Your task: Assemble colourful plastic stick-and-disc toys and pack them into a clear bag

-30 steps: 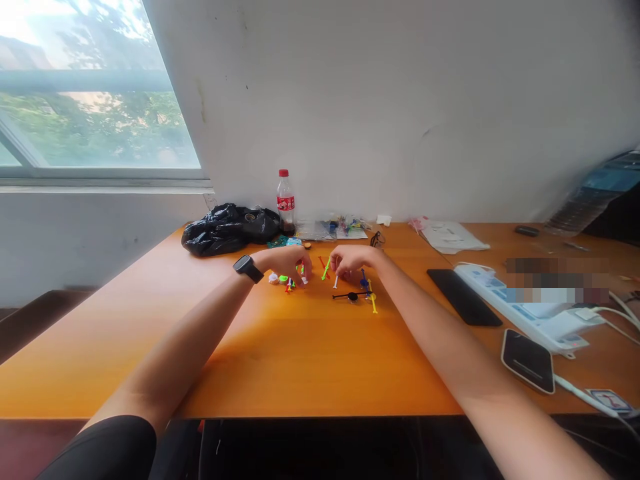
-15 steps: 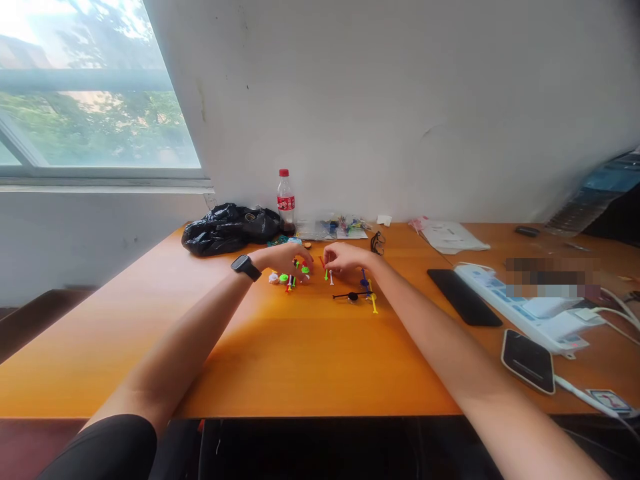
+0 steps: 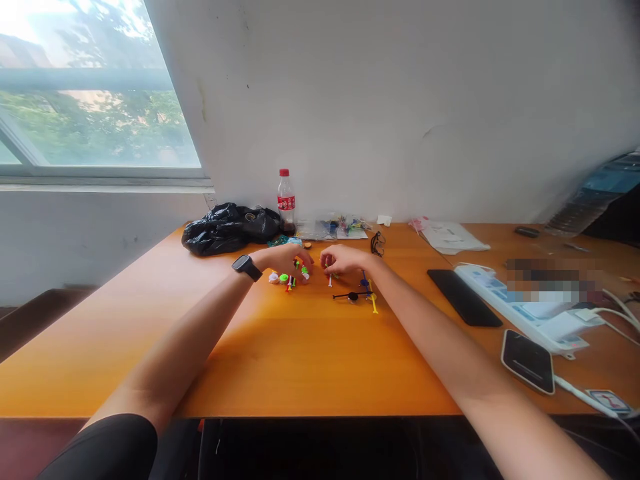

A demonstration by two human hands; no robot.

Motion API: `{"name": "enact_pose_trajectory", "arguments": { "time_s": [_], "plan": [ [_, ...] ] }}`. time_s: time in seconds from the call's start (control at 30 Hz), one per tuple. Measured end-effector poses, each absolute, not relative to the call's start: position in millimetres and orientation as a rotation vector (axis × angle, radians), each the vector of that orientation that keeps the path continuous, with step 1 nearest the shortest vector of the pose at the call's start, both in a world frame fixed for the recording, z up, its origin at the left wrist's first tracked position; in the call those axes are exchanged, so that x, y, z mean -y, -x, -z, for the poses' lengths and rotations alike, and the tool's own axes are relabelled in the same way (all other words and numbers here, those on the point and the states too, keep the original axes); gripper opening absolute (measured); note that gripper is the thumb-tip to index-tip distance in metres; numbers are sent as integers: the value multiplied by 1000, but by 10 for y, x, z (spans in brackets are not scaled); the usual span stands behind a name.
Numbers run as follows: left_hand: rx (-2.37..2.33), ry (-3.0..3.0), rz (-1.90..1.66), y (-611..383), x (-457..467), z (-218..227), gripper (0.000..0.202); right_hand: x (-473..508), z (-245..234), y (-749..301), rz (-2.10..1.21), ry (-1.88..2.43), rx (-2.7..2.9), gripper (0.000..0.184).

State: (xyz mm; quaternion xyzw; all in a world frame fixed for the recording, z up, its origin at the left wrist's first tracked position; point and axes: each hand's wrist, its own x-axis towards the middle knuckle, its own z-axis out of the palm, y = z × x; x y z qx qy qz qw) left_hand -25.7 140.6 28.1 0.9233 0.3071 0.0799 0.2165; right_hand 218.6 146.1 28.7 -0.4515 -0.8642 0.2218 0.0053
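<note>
- The left hand (image 3: 286, 259), with a black watch (image 3: 247, 267) on its wrist, rests knuckles-up on the orange desk (image 3: 300, 360), well back from the near edge.
- Its fingers curl down over a cluster of small coloured pieces (image 3: 284, 279). Whether they pinch one is too small to tell.
- The right hand (image 3: 343, 259) sits just beside it at 3 o'clock, its fingers bunched close and nearly meeting the left's. A white stick (image 3: 330, 281) shows just below them, but I cannot tell if it is gripped.
- At 5 o'clock from the right hand lie a black stick (image 3: 350, 295) and a yellow stick (image 3: 373, 304), near the fingers but apart from them.
- Toward 6 o'clock the desk is bare right down to its near edge, leaving wide room between the forearms.
- At 12 o'clock a bottle (image 3: 285, 200) stands against the wall. A black bag (image 3: 227, 229) lies at 10 o'clock and glasses (image 3: 376, 243) at 1 o'clock.
- From 3 to 4 o'clock, well apart from the hands, lie a black phone (image 3: 464, 297), a white power strip (image 3: 523, 308) and a second phone (image 3: 529, 361) close to the near edge.
</note>
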Motion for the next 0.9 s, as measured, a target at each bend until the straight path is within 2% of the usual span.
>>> {"name": "enact_pose_trajectory", "arguments": {
  "time_s": [0.13,0.3,0.43,0.63,0.77,0.9],
  "plan": [
    [-840,-2546,-228,239,-1372,-309,24,-1470,-498,-2331,-767,1399,2696,19],
    [-862,-2562,-191,236,-1353,-340,24,-1371,-722,-2452,-1198,1352,2980,37],
    [-851,-2600,-109,260,-1393,-314,33,-1310,-686,-2361,-1252,1454,3129,42],
    [-850,-2603,-111,262,-1416,-288,29,-1311,-575,-2246,-1315,1486,3121,36],
    [-901,-2578,-134,247,-1392,-298,34,-1267,-621,-2233,-1289,1537,3082,24],
    [-911,-2555,-175,231,-1368,-309,31,-1241,-706,-2258,-1204,1472,3002,22]
  ]
}}
